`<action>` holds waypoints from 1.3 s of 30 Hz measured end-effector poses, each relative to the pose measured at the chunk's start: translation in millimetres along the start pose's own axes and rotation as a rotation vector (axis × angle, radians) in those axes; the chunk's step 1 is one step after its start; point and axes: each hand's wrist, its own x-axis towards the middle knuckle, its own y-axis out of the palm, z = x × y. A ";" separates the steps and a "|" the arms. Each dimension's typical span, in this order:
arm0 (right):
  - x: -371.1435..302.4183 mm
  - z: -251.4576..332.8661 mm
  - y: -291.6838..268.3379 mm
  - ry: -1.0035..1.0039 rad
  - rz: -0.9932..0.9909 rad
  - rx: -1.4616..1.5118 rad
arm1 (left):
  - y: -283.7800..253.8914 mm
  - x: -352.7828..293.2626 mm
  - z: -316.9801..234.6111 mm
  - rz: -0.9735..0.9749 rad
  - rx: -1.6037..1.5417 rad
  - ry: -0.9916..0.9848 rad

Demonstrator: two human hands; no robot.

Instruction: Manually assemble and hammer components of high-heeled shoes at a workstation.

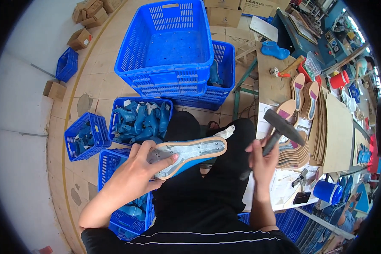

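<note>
Over my lap, my left hand [133, 171] is wrapped round a blue shoe last [189, 164], its thumb pressing on the top. An insole board [195, 149] with a tan rim and a grey, tack-dotted middle lies along the last's upturned bottom. A scrap of white material [225, 132] sticks out at its far end. My right hand [263, 161] grips a hammer [285, 127] by its dark handle, the head raised above the table edge and apart from the last. Beside the hammer, a stack of insoles [295, 155] fans out on the worktable [267, 94].
Blue crates [122, 72] stand ahead, one on another. To my left, a crate [110, 120] holds several blue lasts [142, 122]. The table bears a lone last [275, 50], a red container [305, 67], cardboard sheets [340, 131] and a blue jug [326, 191].
</note>
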 end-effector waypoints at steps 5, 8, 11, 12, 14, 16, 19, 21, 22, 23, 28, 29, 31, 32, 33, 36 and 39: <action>-23.7 56.9 -23.9 -0.439 0.289 -0.610 | -4.4 -2.5 -2.8 0.024 -0.011 -0.020; -40.0 80.8 -0.4 -0.189 0.492 -0.803 | -4.7 -4.2 0.3 0.013 -0.021 -0.003; -44.1 83.2 15.1 -0.170 0.547 -0.867 | -4.1 -7.1 1.1 0.000 -0.028 -0.003; -43.4 82.6 17.1 -0.141 0.564 -0.899 | -4.3 -6.3 2.1 0.007 -0.028 0.009; -40.9 80.9 20.1 -0.157 0.578 -0.948 | -6.8 -5.1 4.9 0.031 -0.042 0.022; -40.0 78.5 21.7 -0.172 0.590 -0.990 | -3.5 -6.1 8.1 0.025 -0.022 0.027; -38.7 74.7 20.2 -0.158 0.596 -1.020 | -2.9 -8.3 10.3 0.029 0.000 0.044; -37.7 72.4 18.7 -0.190 0.607 -1.055 | -2.6 -7.3 9.9 0.038 -0.009 0.054; -37.2 72.2 18.5 -0.187 0.605 -1.059 | -2.7 -6.0 8.3 0.034 -0.009 0.033; -36.9 72.3 18.3 -0.170 0.605 -1.058 | -2.7 -5.0 7.2 0.030 -0.009 0.014; -29.3 91.5 7.7 -0.324 0.545 -1.065 | -3.5 -3.9 6.3 0.042 -0.019 0.000; -26.2 100.7 2.4 -0.556 0.487 -0.945 | -3.0 -4.4 7.1 0.051 -0.029 -0.017; -35.4 117.8 -13.8 -0.594 0.173 -0.544 | -1.4 -4.8 7.6 0.034 -0.041 -0.015; -40.9 130.9 -5.0 -0.360 -0.002 -0.036 | -0.2 -6.5 8.7 0.017 -0.047 -0.019; -41.9 154.0 7.7 -0.464 0.077 0.096 | 0.0 -8.4 8.8 0.017 -0.057 -0.023; -45.0 144.2 25.2 -0.617 0.100 0.263 | -0.1 -5.6 12.0 0.043 -0.061 -0.042; -38.8 76.5 7.4 -0.454 0.668 -1.194 | -4.3 0.2 13.2 0.054 -0.057 0.031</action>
